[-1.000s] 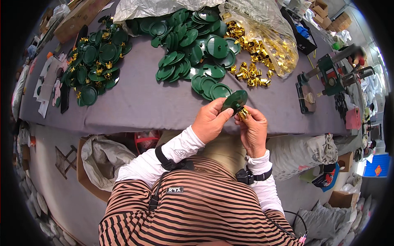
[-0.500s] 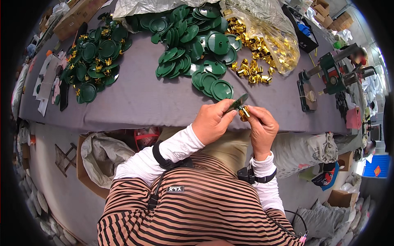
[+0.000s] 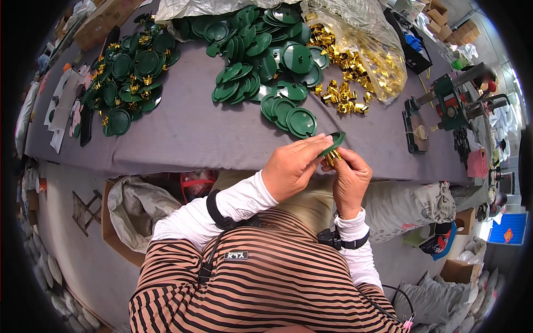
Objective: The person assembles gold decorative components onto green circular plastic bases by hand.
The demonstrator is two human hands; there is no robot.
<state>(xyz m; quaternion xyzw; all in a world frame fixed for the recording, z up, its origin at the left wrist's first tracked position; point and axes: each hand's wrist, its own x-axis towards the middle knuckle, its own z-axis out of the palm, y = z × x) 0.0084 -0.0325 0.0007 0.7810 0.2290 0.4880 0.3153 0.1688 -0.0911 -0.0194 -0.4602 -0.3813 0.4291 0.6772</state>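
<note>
Just off the table's near edge, my left hand (image 3: 292, 168) is closed on a green plastic disc (image 3: 335, 143), its fingers lying over the top. Under the disc, my right hand (image 3: 352, 180) pinches a shiny gold clip (image 3: 332, 157); disc and clip touch, but whether they are joined I cannot tell. Loose green discs (image 3: 301, 122) lie in a heap ahead of my hands. To the right of that heap, gold clips (image 3: 348, 99) spill from a clear plastic bag (image 3: 386, 61). At the left, another pile of green discs (image 3: 119, 120) has gold clips on it.
The table (image 3: 183, 130) has a grey cloth. A green hand press (image 3: 447, 105) stands at its right, with a black box (image 3: 411, 50) beyond. Below the edge at left is a carton with a white sack (image 3: 139, 208); another white sack (image 3: 413, 208) is at right.
The disc has tipped from nearly edge-on to show more of its top face. My left fingers have shifted over it, and my right hand has moved slightly lower and left with the clip.
</note>
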